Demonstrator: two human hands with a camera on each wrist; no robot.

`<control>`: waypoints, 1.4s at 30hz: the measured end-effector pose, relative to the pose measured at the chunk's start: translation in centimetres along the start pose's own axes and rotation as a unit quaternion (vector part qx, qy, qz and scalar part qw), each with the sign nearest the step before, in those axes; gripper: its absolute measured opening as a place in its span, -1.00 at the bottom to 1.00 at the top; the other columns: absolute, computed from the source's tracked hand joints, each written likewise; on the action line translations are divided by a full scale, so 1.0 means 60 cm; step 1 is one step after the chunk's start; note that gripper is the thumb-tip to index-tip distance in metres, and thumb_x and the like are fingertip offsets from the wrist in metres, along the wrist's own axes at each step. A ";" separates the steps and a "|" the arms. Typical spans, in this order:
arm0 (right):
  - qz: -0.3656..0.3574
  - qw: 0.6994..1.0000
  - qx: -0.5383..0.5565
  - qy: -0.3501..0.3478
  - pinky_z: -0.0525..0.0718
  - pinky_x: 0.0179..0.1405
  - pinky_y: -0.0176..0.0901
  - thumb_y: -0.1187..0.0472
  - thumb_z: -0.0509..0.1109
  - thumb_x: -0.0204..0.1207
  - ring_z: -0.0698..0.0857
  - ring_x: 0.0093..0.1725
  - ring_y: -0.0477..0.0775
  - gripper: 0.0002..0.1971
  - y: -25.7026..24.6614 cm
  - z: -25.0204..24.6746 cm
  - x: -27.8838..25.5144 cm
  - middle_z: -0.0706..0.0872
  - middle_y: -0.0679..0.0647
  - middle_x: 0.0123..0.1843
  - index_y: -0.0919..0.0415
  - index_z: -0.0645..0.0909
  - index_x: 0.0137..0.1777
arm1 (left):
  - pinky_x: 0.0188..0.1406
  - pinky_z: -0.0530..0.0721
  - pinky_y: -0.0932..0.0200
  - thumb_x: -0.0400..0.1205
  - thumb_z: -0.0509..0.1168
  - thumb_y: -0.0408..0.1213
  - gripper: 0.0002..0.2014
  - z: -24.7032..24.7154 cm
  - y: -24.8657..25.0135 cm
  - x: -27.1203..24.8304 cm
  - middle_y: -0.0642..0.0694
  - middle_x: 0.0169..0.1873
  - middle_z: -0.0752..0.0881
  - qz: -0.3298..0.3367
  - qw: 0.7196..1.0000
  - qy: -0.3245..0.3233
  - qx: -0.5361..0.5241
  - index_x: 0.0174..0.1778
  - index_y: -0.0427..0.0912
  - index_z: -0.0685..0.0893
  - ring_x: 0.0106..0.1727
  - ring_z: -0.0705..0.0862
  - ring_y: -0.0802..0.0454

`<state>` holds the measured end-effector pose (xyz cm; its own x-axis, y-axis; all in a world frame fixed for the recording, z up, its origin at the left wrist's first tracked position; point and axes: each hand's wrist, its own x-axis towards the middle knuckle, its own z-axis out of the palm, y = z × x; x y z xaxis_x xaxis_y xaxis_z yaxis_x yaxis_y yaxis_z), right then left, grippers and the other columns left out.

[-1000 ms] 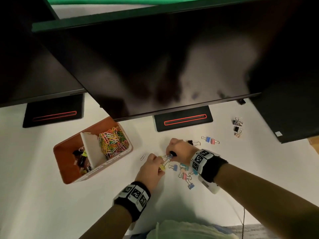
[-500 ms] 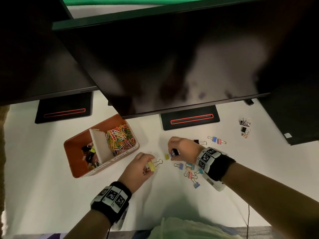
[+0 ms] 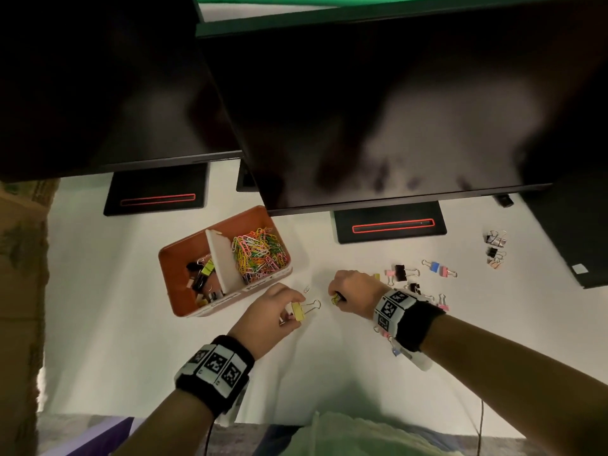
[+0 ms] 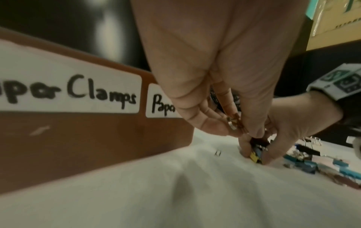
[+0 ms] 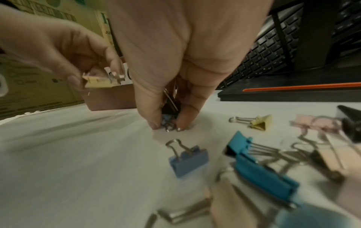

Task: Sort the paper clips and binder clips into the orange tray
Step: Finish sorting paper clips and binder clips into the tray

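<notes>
Two hands pinching binder clips, left hand (image 3: pixel 271 311) a yellow clip (image 3: pixel 297 311), right hand (image 3: pixel 357 295) several clips (image 5: pixel 168 114)

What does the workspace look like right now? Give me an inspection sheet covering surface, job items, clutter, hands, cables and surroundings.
Surface: white table.
Job's things: orange tray split by a white divider; paper clips fill the right compartment, binder clips lie in the left. Loose binder clips are scattered at the right; one loose paper clip lies between the hands.
Clutter: nothing seen.
Grippers: left hand pinches a yellow binder clip; right hand grips a bunch of clips against the table.
Cables: thin dark cable at the near edge.
Surroundings: monitors on black stands, keyboard, cardboard box.
</notes>
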<state>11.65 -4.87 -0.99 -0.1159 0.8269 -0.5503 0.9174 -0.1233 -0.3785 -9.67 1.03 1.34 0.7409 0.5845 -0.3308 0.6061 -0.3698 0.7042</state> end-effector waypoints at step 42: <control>0.105 0.986 0.120 0.053 0.45 0.38 0.00 -0.02 0.50 0.38 0.48 0.33 0.06 -0.50 0.164 -0.049 -0.129 0.48 -0.01 0.38 -0.10 0.53 0.34 | 0.43 0.43 0.06 0.51 0.37 -0.24 -0.39 0.129 0.126 0.111 0.03 0.44 0.29 0.081 0.979 -0.135 0.132 0.47 0.10 0.34 0.41 0.34 0.01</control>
<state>22.68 -10.88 1.74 0.1182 0.8207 -0.5590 0.7987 -0.4131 -0.4376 2.09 -3.46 -0.38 0.8615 0.3028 -0.4076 0.5012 -0.6362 0.5865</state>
